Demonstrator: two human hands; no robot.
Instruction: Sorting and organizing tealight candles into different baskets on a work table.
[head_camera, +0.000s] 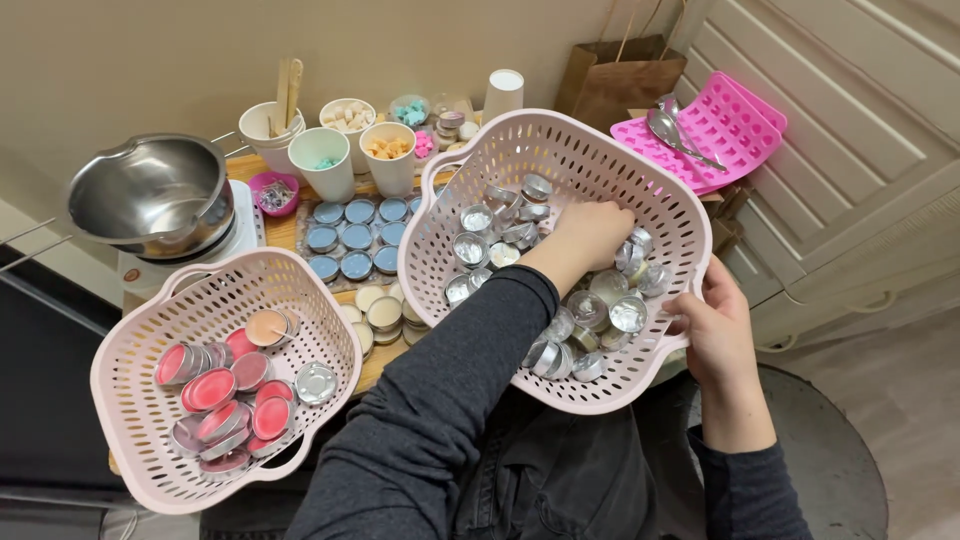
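My left hand (592, 232) reaches into a pale pink perforated basket (560, 150) that holds several empty silver tins (628, 313). Its fingers are curled down among the tins; what they grip is hidden. My right hand (718, 328) clasps that basket's right rim and holds it tilted over my lap. A second pink basket (140, 400) lies at the lower left. It contains several tins filled with red and pink wax (212, 388), one peach tin and one empty silver tin (316, 382).
On the wooden table sit blue-filled tins (357, 237), cream-filled tins (383, 313), paper cups with wax pieces (322, 160), a steel pouring pot (150, 195) on a white hotplate, a pink silicone mould (712, 132) with spoons, and a brown paper bag (620, 75).
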